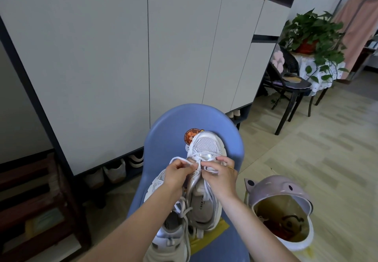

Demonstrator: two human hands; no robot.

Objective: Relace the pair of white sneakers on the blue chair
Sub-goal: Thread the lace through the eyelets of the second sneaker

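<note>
Two white sneakers lie on the blue chair [163, 139]. The right sneaker [205, 147] points its mesh toe toward the chair back, with a white lace [201, 155] crossing near the toe. My left hand [177, 172] pinches one loop of that lace at the left side of the eyelets. My right hand [221, 172], with a ring on one finger, pinches the other lace end just to the right. The left sneaker [170, 233] lies nearer me, partly under my left forearm, its grey lace loose.
A lilac bin [284, 190] with animal ears stands open on the floor right of the chair. White cabinet doors [102, 57] rise behind, with shoes stored beneath. A dark wooden rack [30, 200] is at left. A black chair [290, 90] and potted plant [313, 34] stand far right.
</note>
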